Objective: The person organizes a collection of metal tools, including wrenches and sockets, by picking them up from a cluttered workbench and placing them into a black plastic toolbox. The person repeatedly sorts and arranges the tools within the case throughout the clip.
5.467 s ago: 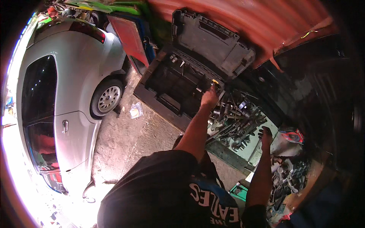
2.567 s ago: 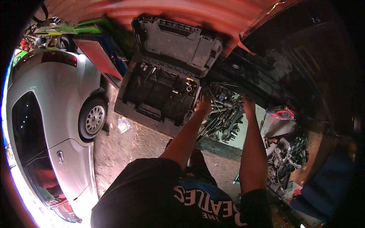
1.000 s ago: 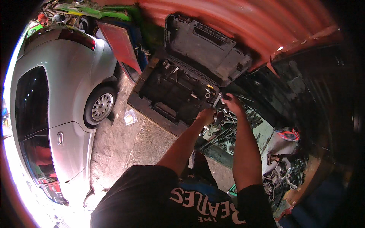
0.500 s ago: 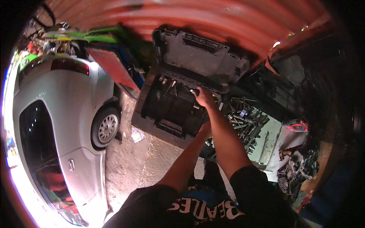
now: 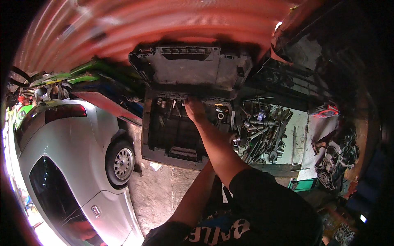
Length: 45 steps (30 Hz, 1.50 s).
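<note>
The open tool case (image 5: 172,135) stands with its lid (image 5: 193,71) raised against the red corrugated wall (image 5: 164,20). The right hand (image 5: 193,108) reaches across into the rear row of the case, resting among the sockets (image 5: 168,104) just below the lid hinge; its fingers are curled downward, but whether they hold a socket cannot be told. The left hand is hidden behind the right forearm (image 5: 217,147) near the right edge of the case, so its state cannot be told. Right of the case lies a heap of loose wrenches (image 5: 262,131) on a tray; left of the case stands a silver car (image 5: 69,164). For a clean pick, the fingers should pinch one socket by its sides and lift it straight out of its seat, without dragging neighbouring pieces from their slots.
</note>
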{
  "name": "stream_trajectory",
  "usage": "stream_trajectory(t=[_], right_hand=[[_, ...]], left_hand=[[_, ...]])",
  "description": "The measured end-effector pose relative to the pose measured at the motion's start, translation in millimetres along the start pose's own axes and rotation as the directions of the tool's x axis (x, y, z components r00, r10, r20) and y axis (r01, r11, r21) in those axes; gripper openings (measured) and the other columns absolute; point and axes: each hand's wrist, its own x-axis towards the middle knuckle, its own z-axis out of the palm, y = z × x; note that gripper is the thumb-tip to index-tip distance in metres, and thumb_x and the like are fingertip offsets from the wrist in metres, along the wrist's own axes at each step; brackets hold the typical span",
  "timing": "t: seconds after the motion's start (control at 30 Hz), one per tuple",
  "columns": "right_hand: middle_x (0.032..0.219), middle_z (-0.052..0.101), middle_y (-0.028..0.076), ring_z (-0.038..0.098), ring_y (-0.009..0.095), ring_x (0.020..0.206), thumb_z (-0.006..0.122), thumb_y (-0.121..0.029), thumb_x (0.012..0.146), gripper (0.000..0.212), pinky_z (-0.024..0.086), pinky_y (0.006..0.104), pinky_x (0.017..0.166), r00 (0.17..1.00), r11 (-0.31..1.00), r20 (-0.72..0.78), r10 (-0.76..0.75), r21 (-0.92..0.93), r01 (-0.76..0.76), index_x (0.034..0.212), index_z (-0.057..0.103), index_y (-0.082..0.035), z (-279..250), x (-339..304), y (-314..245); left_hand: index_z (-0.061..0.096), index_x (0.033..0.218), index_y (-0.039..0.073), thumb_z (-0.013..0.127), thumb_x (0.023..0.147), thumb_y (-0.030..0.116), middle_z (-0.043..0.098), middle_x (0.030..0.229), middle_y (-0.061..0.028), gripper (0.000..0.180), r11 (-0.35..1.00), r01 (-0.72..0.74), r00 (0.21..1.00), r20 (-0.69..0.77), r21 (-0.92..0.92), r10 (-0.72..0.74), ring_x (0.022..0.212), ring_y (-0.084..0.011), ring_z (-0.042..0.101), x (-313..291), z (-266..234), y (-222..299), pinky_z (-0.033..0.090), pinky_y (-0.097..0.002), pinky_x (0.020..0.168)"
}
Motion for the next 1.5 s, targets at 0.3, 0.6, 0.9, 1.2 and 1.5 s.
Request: stream_trajectory(t=[0.3, 0.6, 0.9, 1.2, 1.5], right_hand=[[0.114, 0.050, 0.009, 0.050, 0.030, 0.108, 0.059, -0.021, 0.080, 0.025, 0.052, 0.0407, 0.081, 0.967, 0.997, -0.250, -0.043, -0.074, 0.025, 0.104, 0.061, -0.013, 60.5, 3.9, 24.7], [0.110, 0.053, 0.010, 0.052, 0.028, 0.104, 0.057, -0.029, 0.087, 0.027, 0.051, 0.0423, 0.077, 0.942, 0.970, -0.242, -0.234, -0.122, 0.210, 0.110, 0.060, -0.014, 9.9, -28.4, 34.1], [0.093, 0.062, 0.015, 0.062, 0.032, 0.086, 0.054, -0.029, 0.090, 0.025, 0.051, 0.0442, 0.073, 0.988, 0.988, -0.062, -0.142, -0.078, 0.137, 0.100, 0.059, -0.007, -81.0, -73.7, 112.1], [0.098, 0.064, 0.015, 0.063, 0.037, 0.089, 0.052, -0.028, 0.089, 0.024, 0.052, 0.0480, 0.071, 0.969, 0.968, 0.011, 0.247, -0.058, -0.246, 0.108, 0.058, -0.015, -147.0, -174.3, 197.5], [0.104, 0.064, 0.019, 0.062, 0.039, 0.097, 0.057, -0.027, 0.084, 0.029, 0.050, 0.0508, 0.081, 0.890, 0.884, 0.030, 0.456, 0.098, -0.457, 0.110, 0.059, -0.012, -163.3, -255.9, 206.6]], left_hand=[[0.053, 0.124, 0.013, 0.063, 0.081, 0.022, 0.059, 0.118, -0.0198, 0.045, 1.000, -0.016, 1.000, 0.015, -0.004, 0.017, 0.108, -0.0369, 0.057, 2.7, 1.5, 2.1, 0.048, -0.0461, 0.090], [0.052, 0.125, 0.012, 0.062, 0.082, 0.021, 0.058, 0.119, -0.0203, 0.045, 1.000, -0.006, 1.000, -0.017, -0.001, 0.006, 0.109, -0.0374, 0.057, 11.7, 6.7, -7.9, 0.047, -0.0460, 0.091], [0.051, 0.125, 0.011, 0.061, 0.084, 0.018, 0.056, 0.121, -0.0214, 0.043, 0.993, 0.028, 0.999, 0.017, 0.111, -0.030, 0.110, -0.0379, 0.056, 33.5, 1.8, 5.2, 0.047, -0.0458, 0.091], [0.048, 0.130, 0.010, 0.054, 0.085, 0.010, 0.057, 0.121, -0.0210, 0.045, 0.957, -0.228, 0.949, -0.179, 0.179, 0.260, 0.107, -0.0397, 0.056, 39.4, 18.3, -27.5, 0.047, -0.0452, 0.091], [0.056, 0.122, 0.007, 0.057, 0.078, 0.005, 0.061, 0.110, -0.0231, 0.044, 0.938, -0.191, 0.972, -0.079, 0.288, 0.222, 0.103, -0.0399, 0.059, 55.9, 7.8, -18.4, 0.049, -0.0464, 0.084]])
